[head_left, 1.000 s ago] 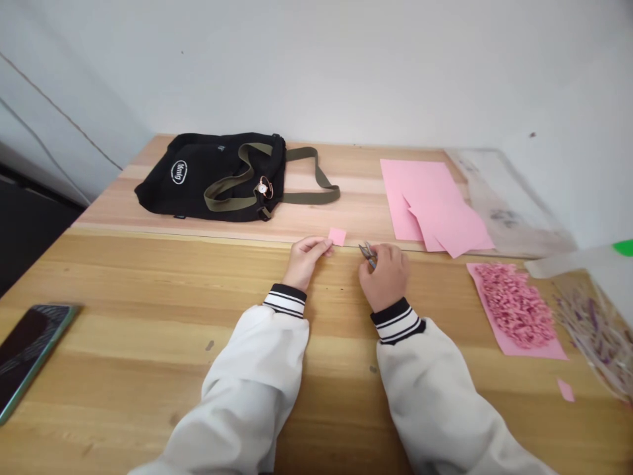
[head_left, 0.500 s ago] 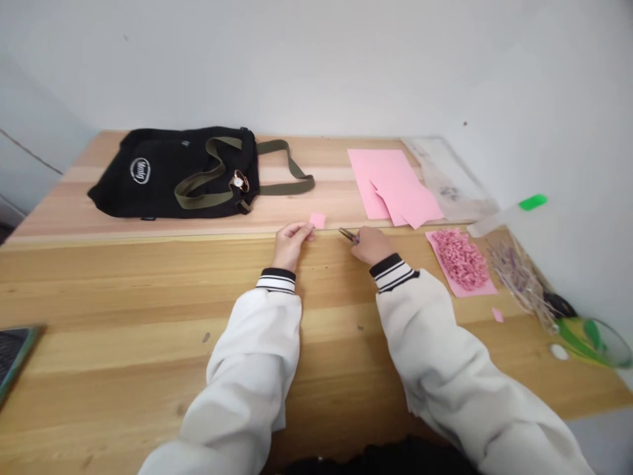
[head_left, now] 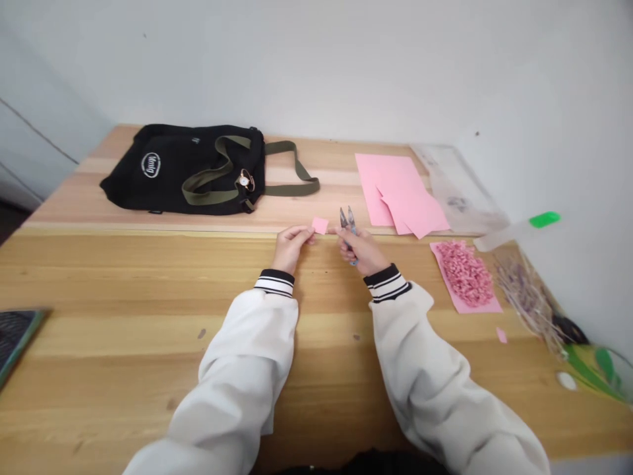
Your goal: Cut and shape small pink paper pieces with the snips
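Half a second before, the small metal snips (head_left: 347, 220) had pointed low and leftward at the paper; now the right hand (head_left: 364, 251) had tipped them up so the two blades stood nearly upright with their tips parted. That hand was closed around the snips' handle, held just above the light wooden table (head_left: 148, 290). The left hand (head_left: 291, 243) had barely shifted and pinched the small pink paper square (head_left: 320, 225) between thumb and fingertips, near the seam of the table, just left of the blades and not touching them. The black canvas bag with olive straps (head_left: 188, 168) lay well behind the left hand. The loose pink paper sheets (head_left: 395, 191) and the heap of curled pink paper bits (head_left: 465, 272) sat to the right.
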`<state>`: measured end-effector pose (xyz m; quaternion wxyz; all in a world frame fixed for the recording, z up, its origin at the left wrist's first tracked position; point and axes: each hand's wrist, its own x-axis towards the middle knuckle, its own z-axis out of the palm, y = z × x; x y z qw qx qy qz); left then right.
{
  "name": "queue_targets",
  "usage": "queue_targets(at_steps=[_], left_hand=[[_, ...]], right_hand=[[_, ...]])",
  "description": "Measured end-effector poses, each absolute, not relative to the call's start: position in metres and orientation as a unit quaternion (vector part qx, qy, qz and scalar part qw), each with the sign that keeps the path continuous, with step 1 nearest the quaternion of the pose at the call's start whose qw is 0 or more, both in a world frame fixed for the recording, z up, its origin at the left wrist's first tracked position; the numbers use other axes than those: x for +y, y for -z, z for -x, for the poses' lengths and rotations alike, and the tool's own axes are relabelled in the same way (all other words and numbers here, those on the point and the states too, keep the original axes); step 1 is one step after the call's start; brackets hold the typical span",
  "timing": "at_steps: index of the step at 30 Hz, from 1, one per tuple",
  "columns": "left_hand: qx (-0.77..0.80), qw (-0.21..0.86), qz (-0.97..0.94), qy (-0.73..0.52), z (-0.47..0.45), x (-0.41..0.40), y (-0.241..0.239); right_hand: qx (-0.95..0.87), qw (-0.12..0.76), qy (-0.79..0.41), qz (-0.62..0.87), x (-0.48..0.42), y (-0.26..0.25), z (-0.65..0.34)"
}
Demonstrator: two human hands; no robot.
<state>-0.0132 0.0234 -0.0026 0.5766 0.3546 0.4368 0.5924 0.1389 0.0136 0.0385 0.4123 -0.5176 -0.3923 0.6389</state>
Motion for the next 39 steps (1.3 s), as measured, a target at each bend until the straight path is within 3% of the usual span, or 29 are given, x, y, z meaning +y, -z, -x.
queue_targets(at_steps=[12, 39], left_hand=[[0.409, 0.595, -0.448, -0.527, 0.017, 0.016, -0.010], [0.422, 0.595, -0.395, -0.558, 0.016, 0.017, -0.006]], right_hand=[[-0.390, 0.393, -0.723, 0.413, 0.027, -0.012, -0.138], [-0.374, 0.406, -0.741, 0.383, 0.024, -0.016, -0.138]])
